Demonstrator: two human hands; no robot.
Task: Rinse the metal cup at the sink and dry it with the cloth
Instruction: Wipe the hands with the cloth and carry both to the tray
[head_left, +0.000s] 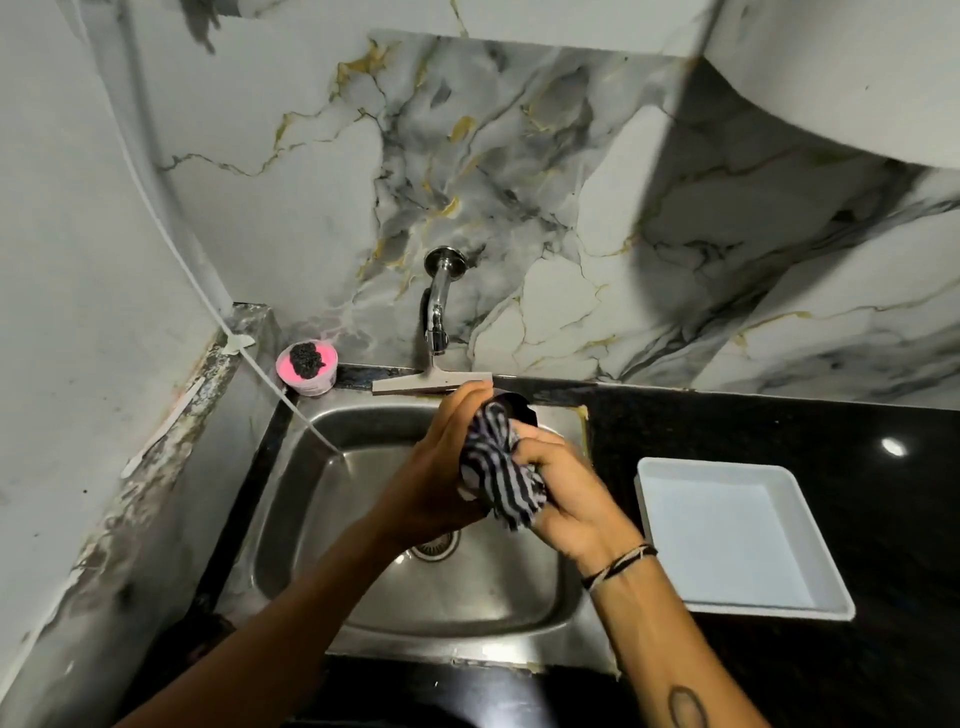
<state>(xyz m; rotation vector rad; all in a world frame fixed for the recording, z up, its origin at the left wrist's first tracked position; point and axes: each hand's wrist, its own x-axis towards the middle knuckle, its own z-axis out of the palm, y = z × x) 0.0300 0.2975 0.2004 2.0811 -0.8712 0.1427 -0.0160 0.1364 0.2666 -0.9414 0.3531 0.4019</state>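
Observation:
Above the steel sink (291, 499) my left hand (441, 467) wraps around the metal cup (517, 408), of which only a dark rim shows past my fingers. A black-and-white striped cloth (498, 473) is bunched against the cup's side. My right hand (566, 499) grips that cloth and presses it to the cup. Most of the cup is hidden by the cloth and my hands. The chrome tap (439, 306) sticks out of the marble wall behind, with no water visible from it.
A white rectangular tray (737, 535) lies on the black counter (857, 665) right of the sink. A pink tub with a dark scrubber (307, 366) stands at the sink's back left corner. A flat scraper (431, 384) rests on the back ledge.

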